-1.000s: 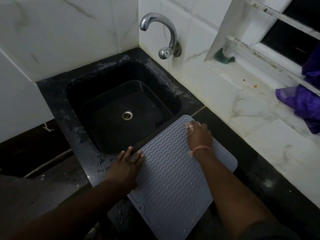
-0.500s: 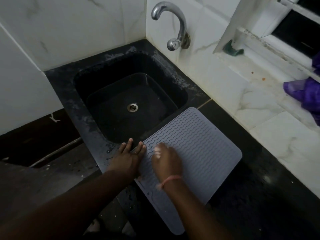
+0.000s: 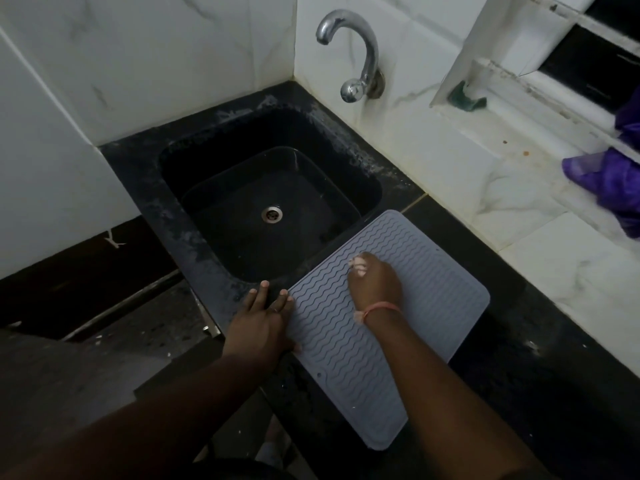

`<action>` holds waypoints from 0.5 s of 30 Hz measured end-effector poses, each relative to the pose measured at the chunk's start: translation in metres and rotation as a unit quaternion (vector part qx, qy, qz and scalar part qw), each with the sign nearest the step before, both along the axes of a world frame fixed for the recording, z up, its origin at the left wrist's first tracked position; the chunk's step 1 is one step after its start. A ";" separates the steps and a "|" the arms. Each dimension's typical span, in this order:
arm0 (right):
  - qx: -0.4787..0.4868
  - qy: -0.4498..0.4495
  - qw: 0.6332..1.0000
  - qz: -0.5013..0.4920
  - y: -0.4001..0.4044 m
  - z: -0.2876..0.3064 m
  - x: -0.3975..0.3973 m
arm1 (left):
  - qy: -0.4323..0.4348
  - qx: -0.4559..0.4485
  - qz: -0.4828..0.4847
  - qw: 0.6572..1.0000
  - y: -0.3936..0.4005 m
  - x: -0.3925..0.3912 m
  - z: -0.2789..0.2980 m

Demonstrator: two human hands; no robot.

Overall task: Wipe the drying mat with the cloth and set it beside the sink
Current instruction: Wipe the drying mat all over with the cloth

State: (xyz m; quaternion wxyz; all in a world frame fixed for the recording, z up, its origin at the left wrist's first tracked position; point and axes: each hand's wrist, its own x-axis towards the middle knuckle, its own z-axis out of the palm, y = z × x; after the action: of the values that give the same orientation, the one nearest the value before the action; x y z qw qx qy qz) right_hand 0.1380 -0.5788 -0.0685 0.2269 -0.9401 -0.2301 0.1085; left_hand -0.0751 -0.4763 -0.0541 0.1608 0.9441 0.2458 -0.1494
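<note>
The grey drying mat [image 3: 433, 306] with a wavy ribbed surface lies flat on the black counter, right of the black sink [image 3: 194, 168]. Its near end overhangs the counter's front edge. My right hand [image 3: 375, 285] rests on the upper middle of the mat, its fingers curled over a small pale cloth [image 3: 358, 265]. Only a bit of the cloth shows past the fingertips. My left hand [image 3: 263, 320] lies flat with straight fingers at the mat's left edge, partly on the sink's rim.
A chrome tap [image 3: 360, 53] juts from the white tiled wall behind the sink. A green sponge [image 3: 465, 98] sits on the window ledge and a purple cloth [image 3: 609, 181] hangs at the far right. Black counter [image 3: 536, 358] extends to the right of the mat.
My right hand swept from the mat's far corner down to its left side, then back up toward the middle. My left hand stayed at the mat's left edge.
</note>
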 end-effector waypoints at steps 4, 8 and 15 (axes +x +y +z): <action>-0.012 0.020 0.998 0.060 -0.007 -0.001 -0.084 | -0.002 0.011 -0.018 1.000 0.002 0.000 0.002; -0.002 0.036 0.987 0.157 -0.021 0.010 -0.128 | 0.000 0.037 -0.037 0.999 0.002 -0.003 0.002; -0.067 -0.039 0.994 0.083 -0.018 0.008 -0.045 | -0.002 0.031 -0.030 0.999 0.001 -0.010 0.007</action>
State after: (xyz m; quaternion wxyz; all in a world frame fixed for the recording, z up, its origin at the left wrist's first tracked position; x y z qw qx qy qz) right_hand 0.0935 -0.5973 -0.0607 0.1444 -0.9344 -0.3080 0.1053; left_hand -0.0851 -0.4752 -0.0468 0.1275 0.9559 0.2214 -0.1451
